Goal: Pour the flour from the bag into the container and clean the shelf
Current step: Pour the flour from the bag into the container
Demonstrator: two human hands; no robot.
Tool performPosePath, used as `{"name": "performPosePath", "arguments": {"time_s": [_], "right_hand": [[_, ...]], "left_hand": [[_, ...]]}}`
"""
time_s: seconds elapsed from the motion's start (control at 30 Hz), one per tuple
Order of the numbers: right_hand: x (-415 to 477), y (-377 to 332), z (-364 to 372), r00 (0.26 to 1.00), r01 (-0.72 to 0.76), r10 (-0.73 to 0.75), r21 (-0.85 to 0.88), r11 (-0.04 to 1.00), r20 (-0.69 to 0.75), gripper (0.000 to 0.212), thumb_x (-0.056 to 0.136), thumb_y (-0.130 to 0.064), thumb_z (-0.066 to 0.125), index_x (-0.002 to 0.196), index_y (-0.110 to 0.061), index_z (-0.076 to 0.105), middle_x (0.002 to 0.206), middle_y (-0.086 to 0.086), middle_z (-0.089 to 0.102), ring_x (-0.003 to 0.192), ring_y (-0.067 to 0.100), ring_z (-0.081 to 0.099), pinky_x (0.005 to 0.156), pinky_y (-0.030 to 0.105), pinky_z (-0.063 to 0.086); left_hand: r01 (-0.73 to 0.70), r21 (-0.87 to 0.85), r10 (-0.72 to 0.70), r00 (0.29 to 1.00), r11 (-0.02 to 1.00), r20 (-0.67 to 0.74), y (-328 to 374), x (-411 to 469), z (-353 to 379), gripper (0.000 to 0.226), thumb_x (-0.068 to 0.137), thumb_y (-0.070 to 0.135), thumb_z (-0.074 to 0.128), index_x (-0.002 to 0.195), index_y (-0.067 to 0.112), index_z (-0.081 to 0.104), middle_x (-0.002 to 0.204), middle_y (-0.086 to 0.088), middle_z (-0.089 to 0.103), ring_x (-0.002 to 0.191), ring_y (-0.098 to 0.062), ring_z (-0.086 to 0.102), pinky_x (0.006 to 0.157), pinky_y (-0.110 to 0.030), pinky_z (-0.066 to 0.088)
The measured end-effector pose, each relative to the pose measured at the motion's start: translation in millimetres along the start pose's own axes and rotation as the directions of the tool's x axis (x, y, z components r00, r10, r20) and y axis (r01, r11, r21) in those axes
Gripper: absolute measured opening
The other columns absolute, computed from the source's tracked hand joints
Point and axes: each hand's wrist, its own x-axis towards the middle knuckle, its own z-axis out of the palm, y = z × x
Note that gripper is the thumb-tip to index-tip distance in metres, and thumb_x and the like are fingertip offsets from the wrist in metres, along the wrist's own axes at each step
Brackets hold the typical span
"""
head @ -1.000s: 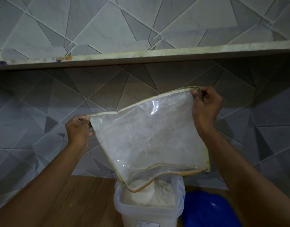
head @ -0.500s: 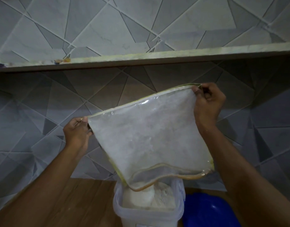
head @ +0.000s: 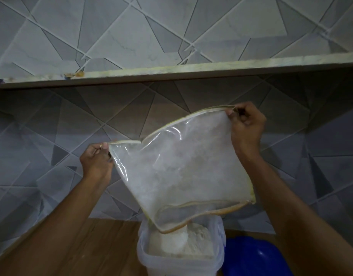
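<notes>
A clear plastic bag [head: 183,176] with a yellowish seam hangs upside down, its open mouth low over a translucent white container [head: 143,253]. White flour [head: 191,242] is heaped inside the container, and a dusting clings to the bag's inner walls. My left hand [head: 96,162] pinches the bag's lower left corner. My right hand [head: 246,126] pinches its upper right corner, held higher. The container's base is cut off by the frame's bottom edge.
A blue round object [head: 255,257] sits right of the container on the brown wooden surface [head: 92,246]. A pale stone shelf [head: 191,69] runs across the tiled wall above, with small stains near its left end.
The bag's top edge went taut and rose, then slackened into a dip again, as if shaken. Both hands keep hold of their corners.
</notes>
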Motion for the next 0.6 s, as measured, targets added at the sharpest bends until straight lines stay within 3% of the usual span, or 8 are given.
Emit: {"name": "performPosePath", "arguments": {"time_s": [0.07,0.17,0.3,0.37,0.47,0.57,0.6], "right_hand": [[2,2,-1,0.999,0.011,-0.01,-0.004,1.0,0.049,0.014,0.087,-0.003,0.071,0.081,-0.013,0.063,0.069,-0.008,0.056,0.065,-0.001,0.051,0.062,0.016,0.043],[14,8,-2,0.999,-0.007,0.008,0.016,1.0,-0.051,0.017,0.084,-0.004,0.074,0.079,-0.016,0.062,0.067,-0.015,0.056,0.063,-0.005,0.05,0.062,0.015,0.043],[17,8,1,0.999,-0.034,0.034,0.013,0.999,0.0,0.033,0.083,-0.003,0.074,0.073,-0.031,0.059,0.063,-0.02,0.058,0.064,-0.005,0.051,0.063,0.018,0.044],[18,9,1,0.998,-0.033,0.034,0.023,0.999,-0.059,0.026,0.083,-0.006,0.074,0.074,-0.026,0.06,0.065,-0.016,0.056,0.064,-0.002,0.051,0.063,0.021,0.044],[16,8,3,0.998,-0.039,0.04,-0.014,0.999,0.049,0.016,0.083,-0.002,0.074,0.078,-0.013,0.063,0.067,-0.009,0.058,0.063,-0.003,0.052,0.063,0.018,0.045],[15,9,2,0.995,-0.056,0.057,0.004,0.998,-0.086,0.01,0.083,-0.004,0.072,0.08,-0.011,0.065,0.07,-0.003,0.059,0.066,0.003,0.053,0.064,0.023,0.047],[16,8,1,0.996,-0.059,0.058,-0.007,0.998,-0.069,0.01,0.083,-0.004,0.072,0.08,-0.011,0.065,0.071,-0.002,0.059,0.066,0.004,0.053,0.064,0.024,0.046]], "left_hand": [[-0.012,-0.011,0.012,1.0,1.0,-0.007,1,-1,2,0.026,0.1,0.002,0.055,0.078,0.017,0.054,0.079,-0.005,0.066,0.071,-0.017,0.065,0.065,-0.03,0.059],[-0.025,0.002,0.025,1.0,1.0,0.019,2,-2,5,0.027,0.101,0.004,0.054,0.077,0.016,0.054,0.082,-0.008,0.062,0.074,-0.021,0.063,0.069,-0.036,0.056],[-0.03,-0.032,0.031,0.999,0.999,0.039,5,-2,6,0.027,0.1,0.002,0.053,0.078,0.016,0.054,0.081,-0.009,0.061,0.072,-0.02,0.063,0.062,-0.029,0.059],[-0.033,-0.025,0.034,0.998,0.999,0.049,5,-2,7,0.027,0.1,0.002,0.053,0.078,0.016,0.055,0.083,-0.008,0.062,0.074,-0.021,0.064,0.064,-0.031,0.059],[-0.025,-0.005,0.025,1.0,1.0,-0.001,6,-1,7,0.026,0.101,0.004,0.054,0.078,0.017,0.054,0.082,-0.008,0.061,0.072,-0.019,0.063,0.06,-0.026,0.058],[-0.02,0.022,0.019,1.0,1.0,0.022,5,0,8,0.026,0.101,0.006,0.054,0.078,0.018,0.054,0.083,-0.009,0.061,0.074,-0.022,0.062,0.065,-0.033,0.056],[-0.021,0.025,0.02,0.999,0.999,0.035,3,-1,7,0.026,0.101,0.007,0.054,0.077,0.018,0.054,0.082,-0.01,0.061,0.074,-0.023,0.061,0.067,-0.035,0.055]]}}
